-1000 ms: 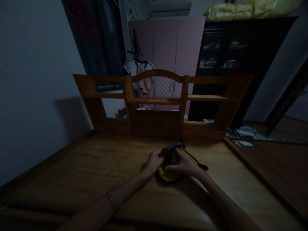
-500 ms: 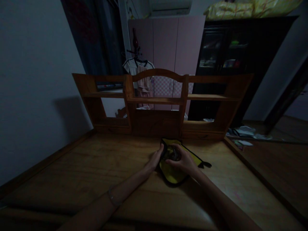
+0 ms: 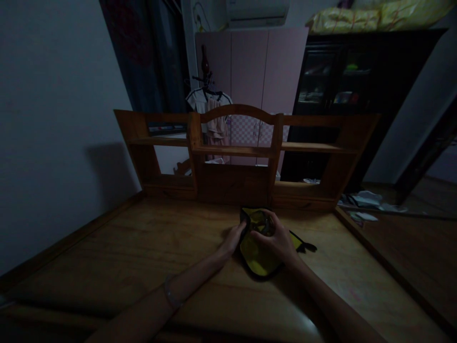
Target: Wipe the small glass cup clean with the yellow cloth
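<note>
A yellow cloth with a black border [image 3: 262, 259] lies on the wooden desk, part of it raised between my hands. My left hand [image 3: 233, 239] grips its left edge, thumb on top; the other fingers are mostly hidden behind the fold. Curled fingers of my right hand [image 3: 276, 236] hold a small see-through object [image 3: 264, 226], like glass, against the cloth. Its exact kind is too dark to make out. From the cloth's right corner a black strap-like end [image 3: 309, 247] sticks out onto the desk.
The wooden desk top [image 3: 171, 238] spreads around both arms. A wooden shelf unit [image 3: 233, 151] stands along its back edge. The white wall [image 3: 53, 143] is at the left. Beyond are a pink wardrobe [image 3: 248, 71], hanging clothes [image 3: 216, 114] and a dark cabinet [image 3: 378, 90].
My right hand and the see-through object have shifted slightly to the right over the cloth, showing more yellow beside it. My left hand keeps its hold; the whole view has shifted a little.
</note>
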The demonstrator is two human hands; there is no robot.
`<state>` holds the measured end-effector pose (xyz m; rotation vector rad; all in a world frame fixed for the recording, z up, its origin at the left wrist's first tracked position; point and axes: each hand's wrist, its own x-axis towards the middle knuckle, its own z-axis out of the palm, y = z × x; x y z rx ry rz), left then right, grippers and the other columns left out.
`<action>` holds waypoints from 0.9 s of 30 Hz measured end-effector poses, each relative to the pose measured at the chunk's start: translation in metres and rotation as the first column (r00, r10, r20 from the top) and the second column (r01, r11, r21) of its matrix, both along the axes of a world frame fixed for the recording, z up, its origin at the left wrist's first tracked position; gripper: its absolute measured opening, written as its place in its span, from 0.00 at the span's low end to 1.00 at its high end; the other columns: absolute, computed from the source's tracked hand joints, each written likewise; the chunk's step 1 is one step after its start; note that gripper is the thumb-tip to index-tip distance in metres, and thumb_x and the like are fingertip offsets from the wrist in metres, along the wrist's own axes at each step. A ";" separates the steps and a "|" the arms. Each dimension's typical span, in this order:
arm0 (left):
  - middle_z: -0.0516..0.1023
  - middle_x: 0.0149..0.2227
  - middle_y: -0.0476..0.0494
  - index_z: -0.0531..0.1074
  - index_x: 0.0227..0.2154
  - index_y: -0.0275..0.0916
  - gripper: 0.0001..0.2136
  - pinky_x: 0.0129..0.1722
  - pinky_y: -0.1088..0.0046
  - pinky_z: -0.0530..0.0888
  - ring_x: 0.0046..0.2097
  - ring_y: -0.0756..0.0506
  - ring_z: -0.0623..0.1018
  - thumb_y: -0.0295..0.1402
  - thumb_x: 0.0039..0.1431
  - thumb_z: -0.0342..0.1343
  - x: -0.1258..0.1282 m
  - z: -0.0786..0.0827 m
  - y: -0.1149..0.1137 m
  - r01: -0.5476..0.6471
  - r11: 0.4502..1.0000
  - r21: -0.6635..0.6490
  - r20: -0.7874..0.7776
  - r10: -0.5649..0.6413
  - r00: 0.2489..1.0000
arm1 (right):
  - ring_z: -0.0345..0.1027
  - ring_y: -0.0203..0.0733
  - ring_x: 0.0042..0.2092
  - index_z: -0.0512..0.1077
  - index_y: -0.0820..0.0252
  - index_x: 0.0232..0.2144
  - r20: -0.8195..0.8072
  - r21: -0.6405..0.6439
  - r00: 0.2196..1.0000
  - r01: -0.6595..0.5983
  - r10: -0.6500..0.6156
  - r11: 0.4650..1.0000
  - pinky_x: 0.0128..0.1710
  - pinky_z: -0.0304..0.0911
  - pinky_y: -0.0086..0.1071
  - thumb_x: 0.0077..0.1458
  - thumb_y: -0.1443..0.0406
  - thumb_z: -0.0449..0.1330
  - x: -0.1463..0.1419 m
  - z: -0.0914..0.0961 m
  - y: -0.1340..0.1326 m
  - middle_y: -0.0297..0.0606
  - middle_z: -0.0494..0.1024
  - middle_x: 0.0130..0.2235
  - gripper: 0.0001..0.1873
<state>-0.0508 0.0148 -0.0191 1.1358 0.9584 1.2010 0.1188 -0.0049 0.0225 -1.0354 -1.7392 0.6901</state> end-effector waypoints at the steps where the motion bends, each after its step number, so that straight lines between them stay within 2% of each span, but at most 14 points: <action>1: 0.82 0.38 0.37 0.76 0.41 0.31 0.28 0.44 0.63 0.75 0.41 0.39 0.80 0.55 0.55 0.54 -0.001 0.000 0.000 -0.010 1.000 0.005 -0.001 0.010 1.000 | 0.74 0.47 0.44 0.62 0.50 0.55 0.000 0.000 1.000 0.003 -0.003 1.000 0.45 0.69 0.39 0.46 0.55 0.68 0.000 0.000 0.000 0.37 0.79 0.44 0.35; 5: 0.80 0.44 0.37 0.73 0.45 0.34 0.23 0.44 0.66 0.74 0.45 0.40 0.79 0.49 0.54 0.59 -0.005 0.000 0.001 -0.086 0.995 0.055 0.004 0.086 0.996 | 0.74 0.48 0.43 0.61 0.52 0.56 0.012 0.005 0.999 0.033 -0.033 0.999 0.44 0.69 0.40 0.46 0.55 0.68 0.000 -0.002 0.001 0.38 0.79 0.44 0.36; 10: 0.77 0.49 0.38 0.70 0.50 0.38 0.24 0.48 0.68 0.73 0.49 0.42 0.77 0.43 0.53 0.62 -0.006 0.005 0.002 -0.139 0.980 0.146 -0.002 0.141 0.990 | 0.74 0.49 0.44 0.62 0.53 0.56 0.037 0.030 0.999 0.030 -0.031 0.999 0.45 0.69 0.41 0.45 0.54 0.68 0.000 -0.003 0.002 0.40 0.78 0.45 0.37; 17: 0.79 0.46 0.40 0.76 0.46 0.35 0.20 0.51 0.66 0.71 0.49 0.40 0.77 0.41 0.53 0.62 -0.004 0.004 0.002 -0.090 0.968 0.232 -0.076 0.111 0.991 | 0.74 0.49 0.45 0.63 0.51 0.55 0.070 0.042 0.998 -0.004 0.001 0.999 0.46 0.68 0.39 0.43 0.54 0.69 -0.002 -0.002 -0.002 0.39 0.78 0.46 0.37; 22: 0.81 0.43 0.38 0.78 0.43 0.32 0.21 0.49 0.63 0.73 0.46 0.38 0.78 0.42 0.50 0.64 -0.008 0.003 0.002 -0.110 0.969 0.222 -0.071 0.129 0.989 | 0.74 0.50 0.46 0.62 0.49 0.56 0.116 0.069 0.993 -0.019 0.011 0.997 0.46 0.68 0.40 0.44 0.54 0.69 -0.003 -0.005 -0.002 0.39 0.78 0.47 0.38; 27: 0.82 0.41 0.37 0.78 0.41 0.31 0.21 0.44 0.66 0.75 0.43 0.39 0.80 0.41 0.47 0.66 -0.008 0.006 -0.001 -0.141 0.975 0.171 -0.026 0.148 0.989 | 0.74 0.50 0.44 0.61 0.48 0.57 0.148 0.080 0.989 -0.014 0.002 0.997 0.46 0.68 0.40 0.44 0.55 0.69 -0.001 -0.007 -0.001 0.38 0.79 0.46 0.38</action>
